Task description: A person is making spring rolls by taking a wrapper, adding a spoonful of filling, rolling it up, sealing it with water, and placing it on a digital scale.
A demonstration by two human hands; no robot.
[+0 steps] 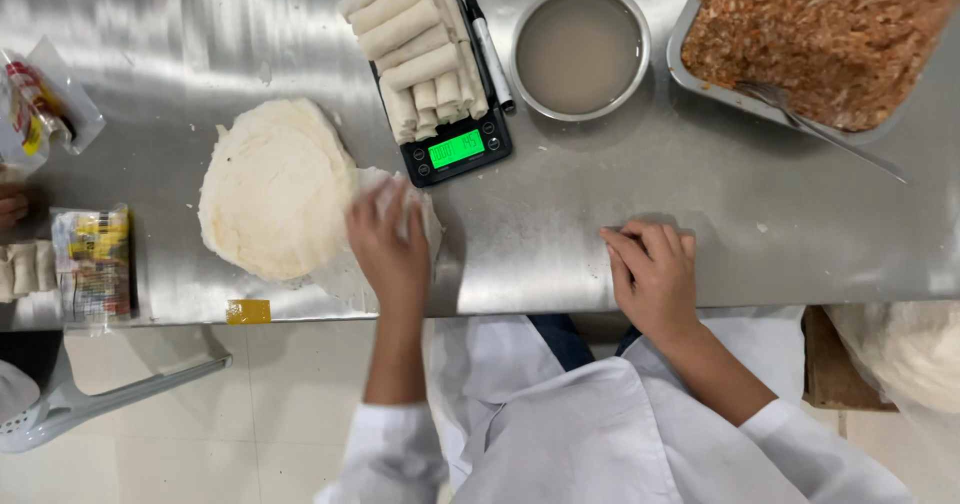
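Leftmost, a round stack of pale wrappers (275,189) lies on the steel tabletop (560,224); the left hand (388,244) pinches a single wrapper (420,209) at its right edge. Above sits a scale (455,149) loaded with rolls (415,49). Rightward, the right hand (652,276) rests empty, fingers together, flat on the tabletop.

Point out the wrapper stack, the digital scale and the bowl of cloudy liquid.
wrapper stack (270,189), head view, on the middle of the top sheet.
digital scale (457,149), head view, on its lit green display.
bowl of cloudy liquid (580,52), head view, on the liquid's surface at the centre.
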